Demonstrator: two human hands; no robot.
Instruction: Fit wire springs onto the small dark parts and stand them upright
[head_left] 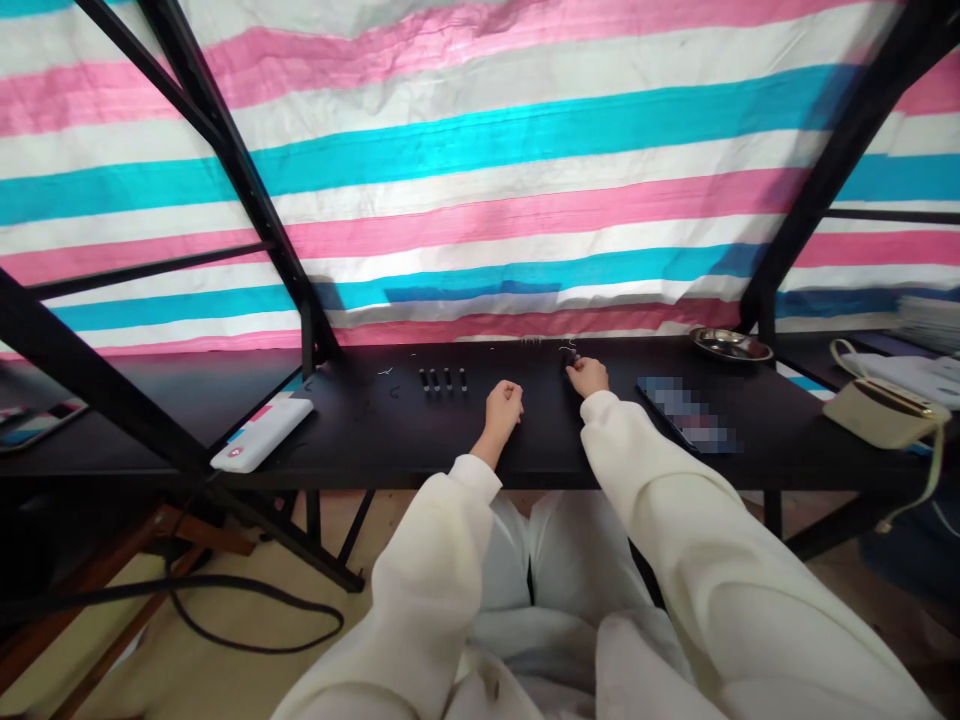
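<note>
My left hand is closed in a loose fist just above the black table; whatever its fingers may hold is hidden. Farther forward and to the right, my right hand pinches at a small dark piece by the table's back part, too small to name. Thin pale strands lie right beside those fingertips. Left of my left hand, several short black cylinders with pale ends are lined up in a row. A few more thin pale bits are scattered beyond the row.
A white box-shaped device lies at the table's left end. To the right are a phone with a blurred screen, a shiny metal dish and a cream pouch. Black metal posts frame a striped sheet behind.
</note>
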